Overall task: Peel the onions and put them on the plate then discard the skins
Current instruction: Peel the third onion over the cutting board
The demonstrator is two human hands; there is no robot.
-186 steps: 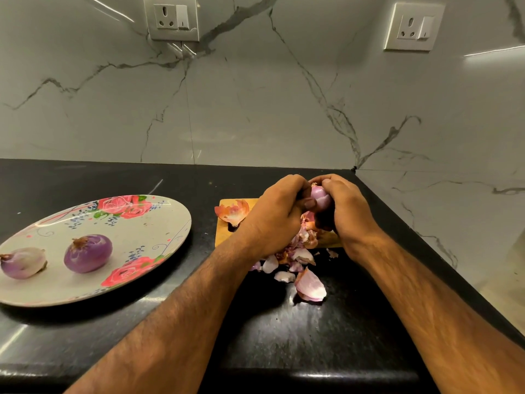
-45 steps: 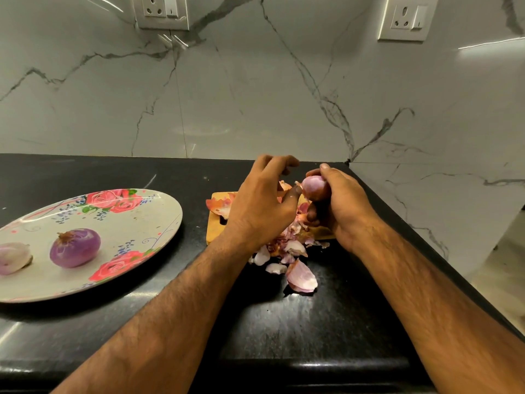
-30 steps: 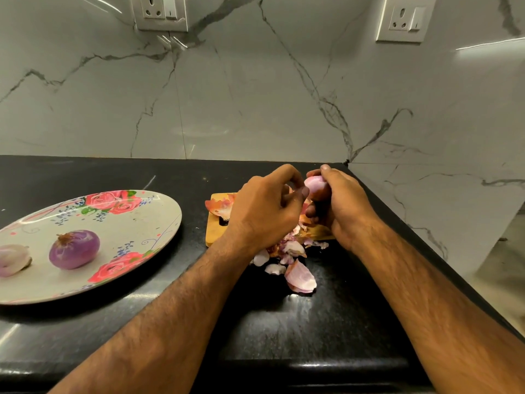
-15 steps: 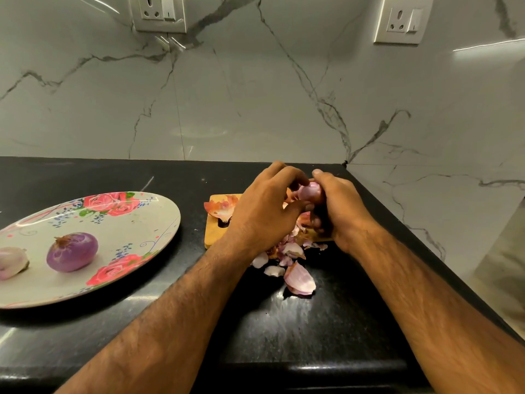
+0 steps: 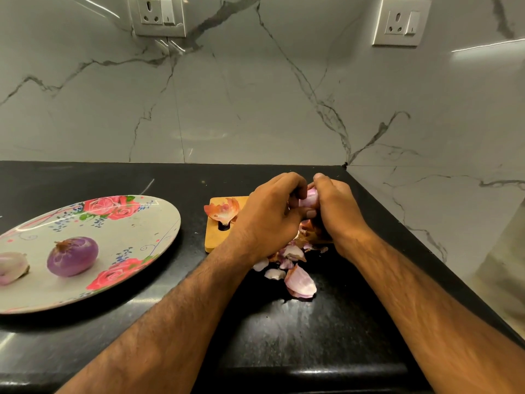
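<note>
both hands, left hand (image 5: 270,214) and right hand (image 5: 336,211), curl round the onion (image 5: 310,198) above the cutting board (image 5: 216,237); plate (image 5: 142,237) lies well to the left, nearer the left hand

Both forearms come in from the lower edge, bare, and angle toward each other, so the hands meet close together above the tabletop. The left hand (image 5: 270,220) shows its back to the camera, its fingers (image 5: 289,182) curled over the top of a small onion (image 5: 311,198). The right hand (image 5: 339,214) wraps the same onion from the other side (only a sliver shows between them), its thumb tip resting on top.
</note>
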